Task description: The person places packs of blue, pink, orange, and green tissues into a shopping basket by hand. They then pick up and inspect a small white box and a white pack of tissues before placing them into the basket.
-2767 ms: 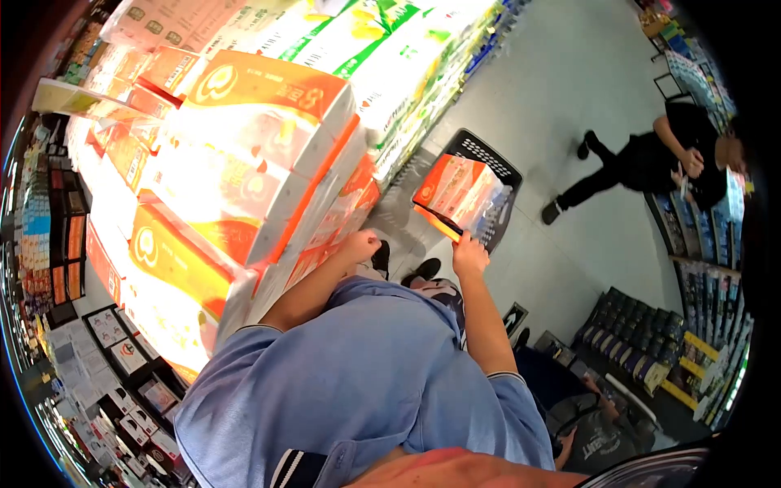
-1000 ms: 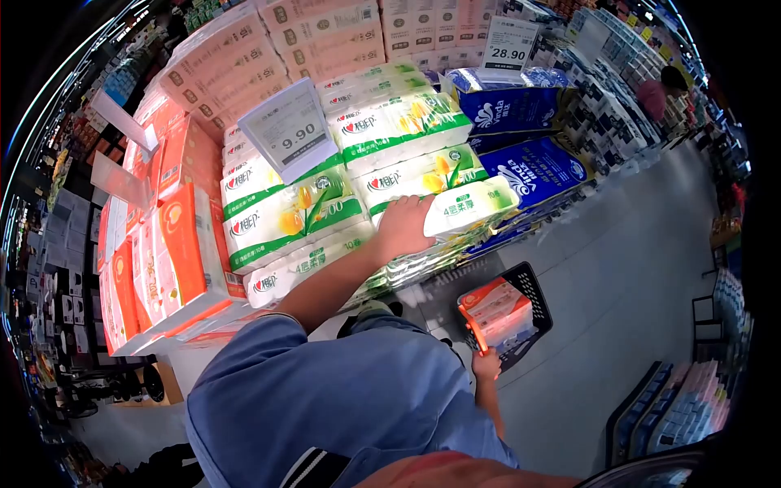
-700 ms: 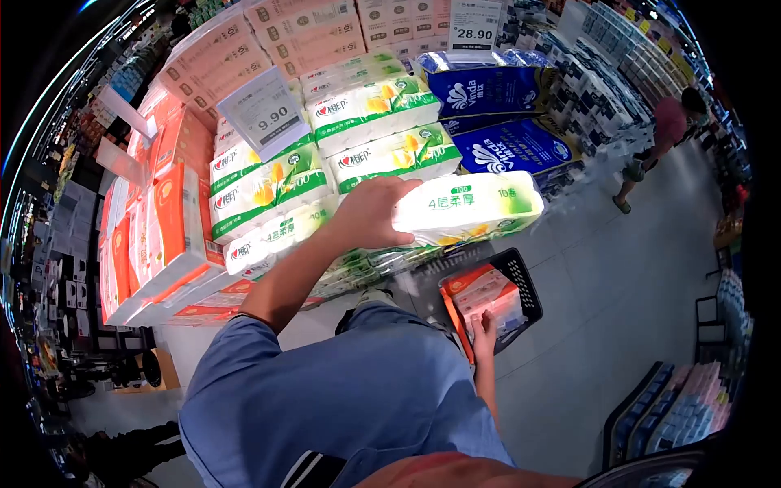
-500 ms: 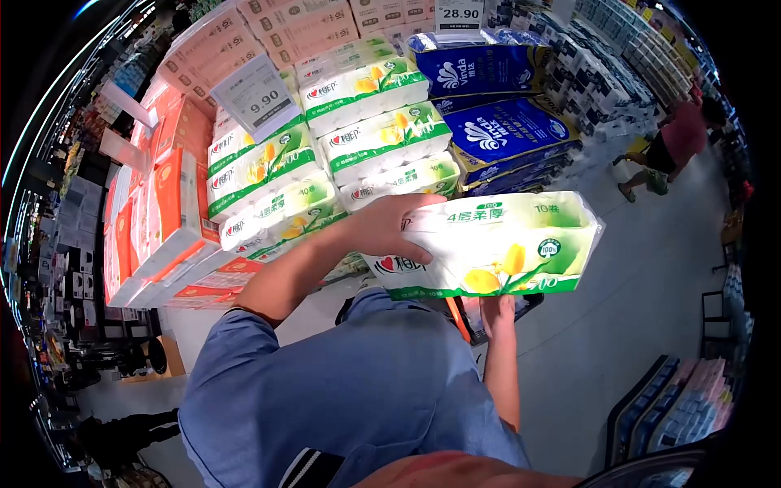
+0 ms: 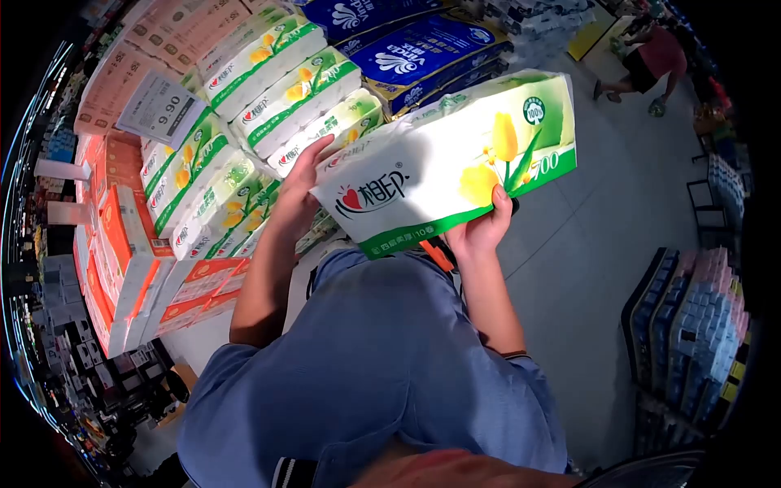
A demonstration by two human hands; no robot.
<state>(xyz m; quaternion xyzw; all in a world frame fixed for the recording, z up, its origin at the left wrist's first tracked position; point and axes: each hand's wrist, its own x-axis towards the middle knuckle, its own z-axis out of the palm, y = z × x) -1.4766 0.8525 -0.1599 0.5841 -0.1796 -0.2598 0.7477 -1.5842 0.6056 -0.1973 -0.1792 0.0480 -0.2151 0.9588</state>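
Note:
A white and green pack of toilet paper rolls point(image 5: 443, 159), printed with yellow tulips, is held up in front of my chest, tilted with its right end higher. My left hand point(image 5: 301, 177) grips its left end, fingers partly behind it. My right hand point(image 5: 486, 228) supports the lower edge from below, the thumb pressed on the printed front and the other fingers hidden. Beyond it, similar toilet paper packs point(image 5: 297, 89) are stacked in rows. An orange strip point(image 5: 438, 254) shows just under the held pack; what it belongs to is hidden.
Blue Vinda packs point(image 5: 419, 49) lie stacked behind the held pack. Orange and white packs point(image 5: 134, 244) stand at the left beside a price sign point(image 5: 163, 110). A person point(image 5: 651, 61) bends over at the upper right. Another goods stack point(image 5: 691, 317) stands on the right.
The pack has turned its printed front more toward me and tilted up at the right. My left hand moved from its top to its left end; my right thumb now presses the front. My view has shifted.

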